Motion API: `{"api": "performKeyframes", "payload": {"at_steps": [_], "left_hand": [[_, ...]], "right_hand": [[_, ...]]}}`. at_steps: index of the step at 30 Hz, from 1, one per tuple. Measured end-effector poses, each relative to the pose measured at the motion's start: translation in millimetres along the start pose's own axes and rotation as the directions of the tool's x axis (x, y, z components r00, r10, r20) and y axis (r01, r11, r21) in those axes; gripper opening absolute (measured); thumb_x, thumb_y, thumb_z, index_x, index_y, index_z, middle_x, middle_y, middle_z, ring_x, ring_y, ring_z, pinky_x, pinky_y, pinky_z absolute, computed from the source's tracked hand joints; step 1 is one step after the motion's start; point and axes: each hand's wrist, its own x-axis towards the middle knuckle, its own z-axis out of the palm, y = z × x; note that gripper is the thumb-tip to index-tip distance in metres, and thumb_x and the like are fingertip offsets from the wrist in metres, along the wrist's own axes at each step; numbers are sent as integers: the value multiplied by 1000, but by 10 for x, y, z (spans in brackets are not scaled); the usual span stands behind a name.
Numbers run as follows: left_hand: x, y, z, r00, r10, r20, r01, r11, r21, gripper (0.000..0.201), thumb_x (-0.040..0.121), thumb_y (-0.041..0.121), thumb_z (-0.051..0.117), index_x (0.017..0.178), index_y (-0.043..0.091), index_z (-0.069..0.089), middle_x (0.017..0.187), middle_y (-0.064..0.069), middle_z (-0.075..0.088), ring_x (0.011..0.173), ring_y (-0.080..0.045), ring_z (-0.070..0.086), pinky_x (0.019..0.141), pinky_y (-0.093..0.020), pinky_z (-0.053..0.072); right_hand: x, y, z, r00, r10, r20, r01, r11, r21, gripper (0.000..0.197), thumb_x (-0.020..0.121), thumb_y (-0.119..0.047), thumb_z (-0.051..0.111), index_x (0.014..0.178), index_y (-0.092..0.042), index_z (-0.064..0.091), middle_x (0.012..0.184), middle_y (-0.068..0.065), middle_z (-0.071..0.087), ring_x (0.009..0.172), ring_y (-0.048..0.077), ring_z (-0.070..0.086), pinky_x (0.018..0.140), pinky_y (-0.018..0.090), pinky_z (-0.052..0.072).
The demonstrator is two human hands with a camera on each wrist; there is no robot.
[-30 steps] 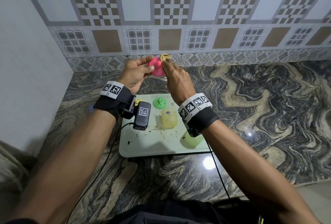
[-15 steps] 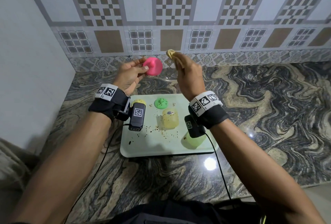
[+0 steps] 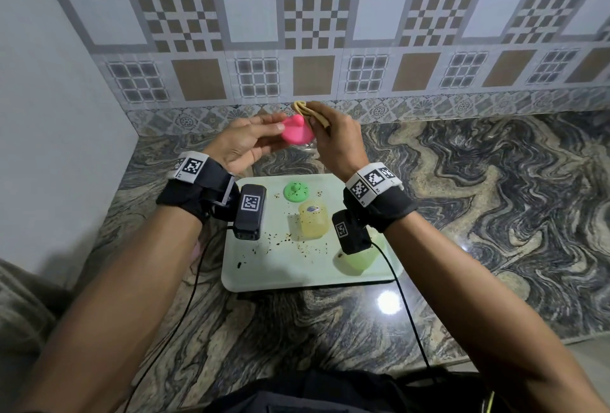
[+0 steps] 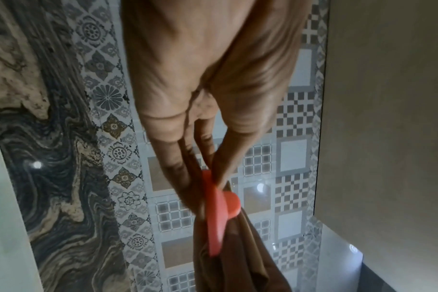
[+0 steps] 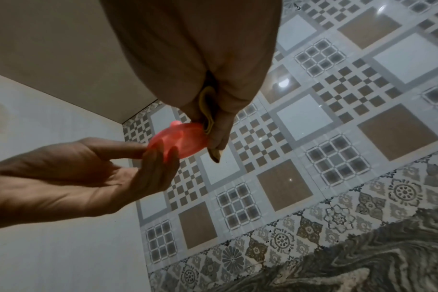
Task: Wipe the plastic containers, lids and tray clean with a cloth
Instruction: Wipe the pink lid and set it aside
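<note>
The left hand [image 3: 242, 145] pinches the round pink plastic lid [image 3: 296, 132] by its edge — thumb on the knobbed top face, fingertips [image 5: 160, 156] under the rim — with the rest of the hand fairly relaxed. The right hand [image 3: 335, 140] is curled tightly round a folded yellow-tan cloth [image 3: 308, 112], whose ends stick out above and below the fist, and the cloth meets the lid's far edge just beside the right thumb. Both hands are raised close together, the lid between them.

Below the wrists lies the pale green rectangular plastic tray [image 3: 280, 274], speckled with dark crumbs. On it, under the gap between the hands, sit a small round green lid [image 3: 296, 191] and an upturned translucent yellow container [image 3: 313, 218]; a translucent green container [image 3: 358, 260] lies beneath the right wrist — partly hidden by the wrist camera.
</note>
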Motion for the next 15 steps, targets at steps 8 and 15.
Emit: {"api": "performKeyframes", "payload": {"at_steps": [8,15], "left_hand": [[-92,69,44,984,-130,124,105,976,190,41,70,-13,66,108,3,60,114,-16,64,96,-23,70,72,-29,61],[60,-135,77,978,125,-169,-131,991,-24,37,73,-18,68,103,3,59,105,-15,68,95,-26,69,75,-33,61]], "right_hand": [[37,30,19,993,-67,94,69,998,-12,31,97,-10,56,127,-9,63,117,10,70,104,21,67,94,27,52],[-60,49,153,995,-82,64,85,996,-39,29,97,-3,51,124,-1,62,106,14,73,88,22,69,74,4,40]]}}
